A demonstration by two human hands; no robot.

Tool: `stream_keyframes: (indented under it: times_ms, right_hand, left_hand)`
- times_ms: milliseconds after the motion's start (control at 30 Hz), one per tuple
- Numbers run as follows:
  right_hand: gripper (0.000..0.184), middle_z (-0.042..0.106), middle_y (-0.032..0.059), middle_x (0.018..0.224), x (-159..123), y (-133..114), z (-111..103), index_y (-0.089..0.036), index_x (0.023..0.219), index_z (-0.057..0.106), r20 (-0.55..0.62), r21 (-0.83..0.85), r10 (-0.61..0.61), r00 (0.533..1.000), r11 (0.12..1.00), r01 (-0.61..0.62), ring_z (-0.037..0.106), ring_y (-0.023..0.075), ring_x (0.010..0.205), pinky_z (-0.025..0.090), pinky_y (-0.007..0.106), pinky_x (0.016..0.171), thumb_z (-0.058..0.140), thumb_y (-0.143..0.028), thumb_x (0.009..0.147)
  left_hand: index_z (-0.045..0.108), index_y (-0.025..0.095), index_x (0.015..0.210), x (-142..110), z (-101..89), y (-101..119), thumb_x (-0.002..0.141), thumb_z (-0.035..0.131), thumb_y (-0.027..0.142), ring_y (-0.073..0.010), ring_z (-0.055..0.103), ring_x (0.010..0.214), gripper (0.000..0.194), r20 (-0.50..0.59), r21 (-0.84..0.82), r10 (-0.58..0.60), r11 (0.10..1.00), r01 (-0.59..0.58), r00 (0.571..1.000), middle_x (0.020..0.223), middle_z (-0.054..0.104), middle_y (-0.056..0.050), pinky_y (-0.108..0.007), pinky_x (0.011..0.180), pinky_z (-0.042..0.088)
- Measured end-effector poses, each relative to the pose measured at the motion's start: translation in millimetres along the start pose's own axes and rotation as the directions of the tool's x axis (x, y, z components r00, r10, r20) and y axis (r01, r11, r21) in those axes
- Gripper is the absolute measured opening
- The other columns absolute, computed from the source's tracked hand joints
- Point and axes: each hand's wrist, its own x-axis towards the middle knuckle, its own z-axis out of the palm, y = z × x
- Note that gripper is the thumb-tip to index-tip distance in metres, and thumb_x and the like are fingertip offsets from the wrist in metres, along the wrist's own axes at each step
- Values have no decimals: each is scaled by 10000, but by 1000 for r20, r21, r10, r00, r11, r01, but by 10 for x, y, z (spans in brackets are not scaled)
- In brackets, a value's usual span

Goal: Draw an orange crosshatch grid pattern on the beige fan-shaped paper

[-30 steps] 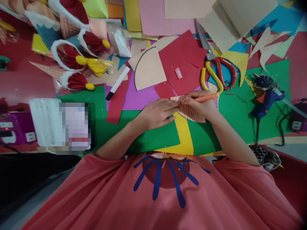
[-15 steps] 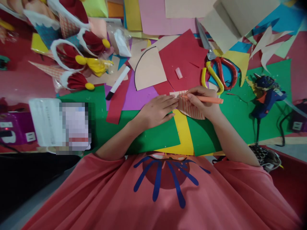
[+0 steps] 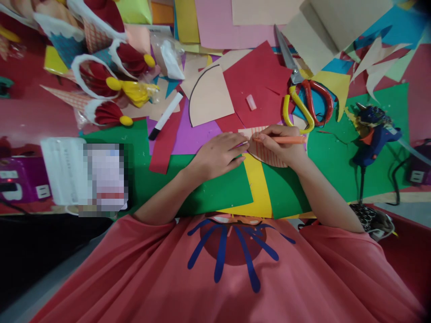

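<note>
Orange marker (image 3: 294, 140) is gripped in the right hand's (image 3: 288, 151) fingers over striped paper (image 3: 266, 153) between the hands, lines apparently being drawn, and steady pinning by the left hand (image 3: 217, 154), fingers outstretched, seems called for.

Loose coral-pink T-shirt (image 3: 151, 278) with wide short sleeves (image 3: 350, 251), printed with a dark red rounded shape (image 3: 232, 251) and long blue drip-like strokes (image 3: 220, 253)
</note>
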Motion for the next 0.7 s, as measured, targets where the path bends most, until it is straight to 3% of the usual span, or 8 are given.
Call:
stream_keyframes:
  times_ms: [167, 400, 700]
  right_hand:
    - [209, 658, 11, 611, 9, -5, -10, -169, 641, 644, 19, 35, 63, 998, 997, -63, 591, 126, 579, 456, 244, 533, 627, -327, 776]
    - [227, 657, 26, 680, -26, -30, -88, -194, 713, 648, -117, 68, 3, 993, 998, 5, 619, 142, 657, 480, 263, 580, 581, -376, 833]
    - [263, 679, 35, 724, 3, -15, -25, -172, 745, 651, -8, 13, -1, 1000, 1000, 2, 608, 130, 648, 483, 257, 597, 583, -410, 834]
  left_hand:
    - [616, 136, 1172, -4, 4, 0, 973, 401, 287, -253, 554, 1191, 329, -22, 3, 18, 1000, -18, 1000, 1250, 610, -127, -429, 1012, 464]
    - [599, 156, 1200, -3, -5, 2, 978, 404, 294, -252, 510, 1249, 326, 3, -27, -40, 999, 40, 999, 1297, 580, -127, -447, 1030, 443]
    - [602, 160, 1191, -7, -13, 2, 977, 408, 291, -249, 512, 1250, 318, -23, -19, -40, 999, 40, 999, 1305, 576, -124, -448, 1033, 444]
